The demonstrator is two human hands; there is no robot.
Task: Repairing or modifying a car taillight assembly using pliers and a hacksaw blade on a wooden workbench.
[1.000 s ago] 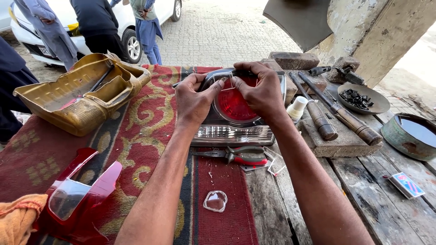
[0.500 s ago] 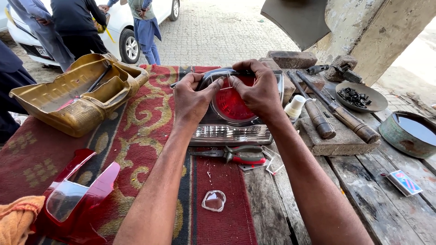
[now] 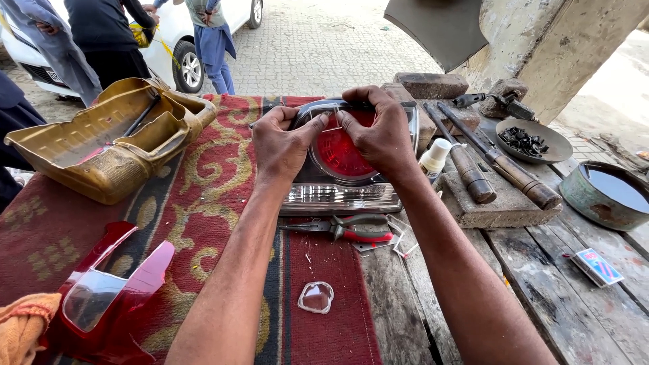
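Both hands, left hand (image 3: pixel 282 145) and right hand (image 3: pixel 378 135), keep fingers clamped on the tail light (image 3: pixel 341 159), unmoved.

Lots of stuff lying around on this bench. There's a red patterned rug (image 3: pixel 203 196) spread over the wooden table (image 3: pixel 541 297). On the left sits a big gold-coloured plastic housing (image 3: pixel 101 152), and at the bottom left corner a red vehicle panel (image 3: pixel 111 297) next to a bit of orange cloth (image 3: pixel 20 331). Red-handled pliers (image 3: pixel 351 231) lie in the middle, with a small clear lens piece (image 3: pixel 316 297) nearer the camera. Over on the right: two wooden-handled tools (image 3: pixel 493 165) on a block, a small white bottle (image 3: pixel 435 157), a dish of dark bits (image 3: pixel 531 140), a round tin with liquid (image 3: pixel 607 195) and a little box (image 3: pixel 597 265). People stand by a white car (image 3: pixel 169 40) behind.
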